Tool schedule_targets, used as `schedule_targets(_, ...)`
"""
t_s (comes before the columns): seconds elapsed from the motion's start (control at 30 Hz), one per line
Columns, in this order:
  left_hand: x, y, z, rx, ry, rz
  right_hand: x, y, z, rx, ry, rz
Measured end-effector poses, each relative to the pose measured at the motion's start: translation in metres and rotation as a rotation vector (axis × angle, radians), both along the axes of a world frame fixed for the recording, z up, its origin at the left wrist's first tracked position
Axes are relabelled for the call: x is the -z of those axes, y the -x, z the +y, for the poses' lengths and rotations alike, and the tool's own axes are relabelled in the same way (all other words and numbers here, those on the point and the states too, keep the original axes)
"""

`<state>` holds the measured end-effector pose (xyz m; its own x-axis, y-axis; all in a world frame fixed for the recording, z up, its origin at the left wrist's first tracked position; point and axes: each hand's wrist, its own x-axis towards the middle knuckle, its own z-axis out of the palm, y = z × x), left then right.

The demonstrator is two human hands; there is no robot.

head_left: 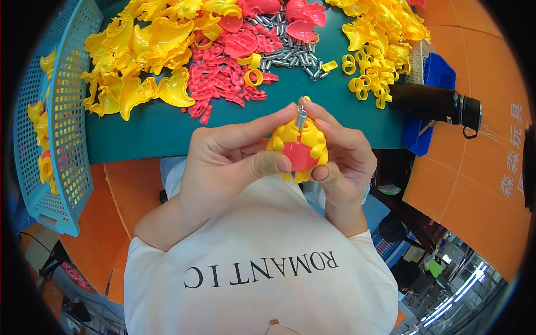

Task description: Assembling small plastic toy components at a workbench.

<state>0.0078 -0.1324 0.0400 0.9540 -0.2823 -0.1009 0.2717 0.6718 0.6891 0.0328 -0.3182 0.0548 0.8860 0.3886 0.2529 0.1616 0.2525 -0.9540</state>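
Between my two hands, just past the table's near edge, is a small yellow plastic toy figure (286,134) with a red belly piece (300,157). A short silver metal cylinder (301,119) stands upright in the gap at its top. My left hand (237,151) grips the figure's left side, thumb pressed near the belly and fingertips up by the cylinder. On the other side my right hand (347,153) pinches it with thumb and fingers. Tape or a finger cover wraps each thumb. The figure's back is hidden by my fingers.
On the green tabletop (145,137) lie yellow shell pieces (159,42), red parts (223,78), metal cylinders (290,53) and yellow rings (368,72). A blue basket (70,128) holding yellow pieces stands left. A black bottle (435,105) lies across a blue bin (419,131) at right, beside cardboard (474,61).
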Motion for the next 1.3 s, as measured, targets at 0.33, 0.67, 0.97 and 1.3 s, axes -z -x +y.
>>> schedule_targets(0.33,-0.005,-0.003,0.003,0.087,-0.083,-0.096,0.022,0.001,-0.007,0.003,-0.143,-0.055)
schedule_targets(0.67,-0.012,-0.014,-0.004,0.006,-0.833,-0.454,0.021,0.005,0.003,0.136,-0.037,0.042)
schedule_targets(0.97,0.025,-0.016,-0.011,-0.200,-0.802,-0.617,0.016,-0.008,-0.020,0.122,0.297,0.092)
schedule_targets(1.3,0.053,-0.011,-0.008,-0.193,-1.128,-0.822,0.041,-0.013,-0.007,0.133,0.721,-0.353)
